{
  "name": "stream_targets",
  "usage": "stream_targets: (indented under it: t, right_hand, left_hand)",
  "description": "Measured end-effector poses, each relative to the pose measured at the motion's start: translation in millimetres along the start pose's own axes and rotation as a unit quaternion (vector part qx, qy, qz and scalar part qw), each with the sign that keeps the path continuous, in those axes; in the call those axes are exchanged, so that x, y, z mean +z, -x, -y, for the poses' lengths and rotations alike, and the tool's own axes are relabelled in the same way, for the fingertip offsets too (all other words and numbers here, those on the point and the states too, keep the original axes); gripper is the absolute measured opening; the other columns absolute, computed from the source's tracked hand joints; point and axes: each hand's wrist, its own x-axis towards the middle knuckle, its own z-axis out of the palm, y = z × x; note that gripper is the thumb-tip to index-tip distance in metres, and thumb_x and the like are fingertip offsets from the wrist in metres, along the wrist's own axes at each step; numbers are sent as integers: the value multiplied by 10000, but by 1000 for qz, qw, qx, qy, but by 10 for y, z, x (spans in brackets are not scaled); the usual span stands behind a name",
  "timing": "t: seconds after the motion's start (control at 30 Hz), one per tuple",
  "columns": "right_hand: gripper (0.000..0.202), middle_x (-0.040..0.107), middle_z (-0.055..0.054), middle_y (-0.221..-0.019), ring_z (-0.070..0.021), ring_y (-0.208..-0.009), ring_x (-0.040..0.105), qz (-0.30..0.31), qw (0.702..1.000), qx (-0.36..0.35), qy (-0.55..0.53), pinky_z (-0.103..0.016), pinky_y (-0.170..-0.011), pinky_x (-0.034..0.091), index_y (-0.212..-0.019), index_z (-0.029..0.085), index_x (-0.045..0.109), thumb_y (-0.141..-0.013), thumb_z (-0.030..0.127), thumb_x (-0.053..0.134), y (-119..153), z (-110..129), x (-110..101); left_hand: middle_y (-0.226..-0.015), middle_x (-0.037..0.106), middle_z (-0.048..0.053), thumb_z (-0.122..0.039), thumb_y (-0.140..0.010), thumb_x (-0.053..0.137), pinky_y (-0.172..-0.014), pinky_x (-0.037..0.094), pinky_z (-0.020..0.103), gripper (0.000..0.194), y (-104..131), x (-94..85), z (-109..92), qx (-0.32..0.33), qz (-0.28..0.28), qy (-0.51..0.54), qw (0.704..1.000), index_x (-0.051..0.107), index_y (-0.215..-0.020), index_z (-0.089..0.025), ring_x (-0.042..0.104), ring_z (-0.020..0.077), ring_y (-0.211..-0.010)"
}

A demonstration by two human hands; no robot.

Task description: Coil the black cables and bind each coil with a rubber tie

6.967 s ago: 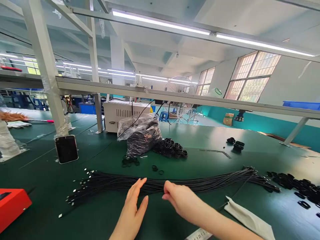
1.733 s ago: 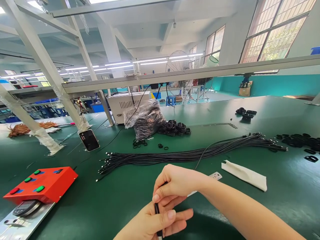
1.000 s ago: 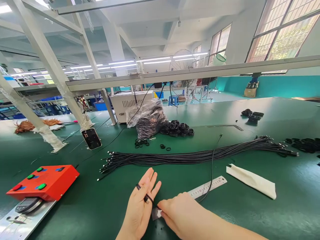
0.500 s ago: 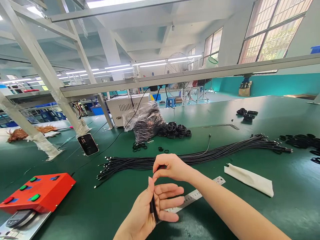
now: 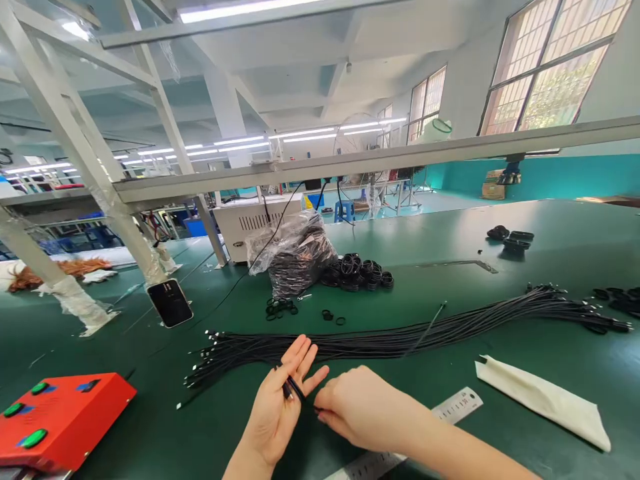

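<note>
My left hand (image 5: 277, 400) is palm up, its fingers partly stretched out. Its thumb holds a short bundle of black cable (image 5: 295, 388) against the palm. Just right of it, my right hand (image 5: 353, 407) is closed in a pinch on a thin dark end of that cable; the fingertips partly hide it. Behind both hands a long bunch of black cables (image 5: 380, 345) with metal-tipped ends lies across the table. A steel ruler (image 5: 457, 405) passes under my right forearm.
A red box with green buttons (image 5: 65, 417) stands at left, near a phone (image 5: 170, 303). Behind the cables are a plastic bag (image 5: 300, 257) and coiled black cables (image 5: 355, 272). A white cloth-like strip (image 5: 543, 400) lies at right. A shelf beam (image 5: 350, 163) spans the table.
My right hand has moved from above the left palm down to its right side. The left hand has turned and risen slightly, still holding the cable. The view has shifted a little.
</note>
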Motion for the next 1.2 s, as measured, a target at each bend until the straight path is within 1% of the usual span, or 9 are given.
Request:
stream_targets:
  t: [0.17, 0.27, 0.43, 0.6, 0.73, 0.8, 0.9, 1.07, 1.2]
  right_hand:
    - [83, 701, -21, -887, -171, -867, 625, -65, 992, -103, -36, -253, -716, 418, -858, 212, 675, -877, 210, 595, -7, -173, -121]
    - [41, 655, -11, -800, -147, -773, 595, -117, 986, -99, -72, -243, -691, 416, -799, 197, 675, -839, 204, 666, -35, -338, -176]
    - [119, 640, -3, -817, -126, -732, 584, -180, 957, -50, -224, -218, -657, 435, -755, 184, 670, -789, 272, 742, -94, -510, -136]
    - [143, 691, -9, -843, -143, -808, 624, -159, 951, -24, -265, -229, -715, 448, -869, 206, 707, -906, 276, 588, -217, -387, 150]
    - [253, 722, -30, -923, -179, -817, 661, -54, 983, 39, -172, -240, -648, 422, -1010, 223, 681, -970, 243, 432, -218, -189, 275]
    - [257, 732, -38, -914, -202, -783, 675, 10, 993, 43, -107, -247, -606, 398, -1072, 242, 649, -985, 292, 412, -181, -115, 270]
    - [253, 734, -44, -906, -227, -768, 688, 40, 998, 38, -42, -256, -567, 371, -1133, 263, 606, -990, 292, 399, -129, -60, 245]
    - [232, 737, -51, -872, -238, -752, 697, 67, 996, 59, -5, -266, -567, 376, -1101, 242, 615, -940, 173, 463, -107, -48, 237]
    - [218, 731, -61, -797, -260, -684, 695, 76, 996, 47, 4, -272, -528, 364, -1129, 228, 582, -971, 236, 431, -59, 8, 133]
  left_hand:
    - [-1350, 607, 128, -271, -886, 613, -1078, 406, 468, 208, 86, -12, 135, -92, 53, -32, 994, 725, -1015, -151, 477, 329, -1310]
    - [-1202, 696, 169, -422, -908, 543, -945, 512, 518, 365, 179, 77, 162, -179, 133, -56, 973, 727, -992, -118, 578, 357, -1202]
    - [-1102, 725, 236, -515, -965, 284, -774, 600, 380, 650, 331, 171, 75, -243, 213, -48, 945, 730, -1013, -45, 691, 324, -1036]
    - [-1021, 767, 162, -376, -1010, 234, -751, 608, 316, 571, 351, 58, -70, -203, 226, 6, 953, 723, -1077, -88, 736, 252, -928]
    - [-1386, 560, 81, -365, -1017, 217, -977, 515, 342, 499, 224, -36, -144, -66, 195, 85, 975, 577, -1311, -184, 545, 248, -1253]
    - [-1456, 479, 49, -371, -1018, 217, -1077, 424, 342, 487, 145, -67, -151, -16, 180, 103, 978, 514, -1367, -207, 433, 230, -1344]
    - [-1404, 544, 66, -380, -1020, 210, -1137, 340, 327, 507, 74, -113, -130, -15, 176, 97, 980, 528, -1357, -174, 413, 209, -1358]
    - [-1242, 682, 98, -351, -1023, 238, -1080, 423, 319, 499, 111, -145, -113, -51, 198, 64, 977, 556, -1328, -116, 485, 224, -1308]
    - [-1399, 567, 39, -166, -969, 355, -1158, 312, 363, 423, 111, -94, -77, -29, 144, 44, 988, 540, -1347, -204, 390, 213, -1378]
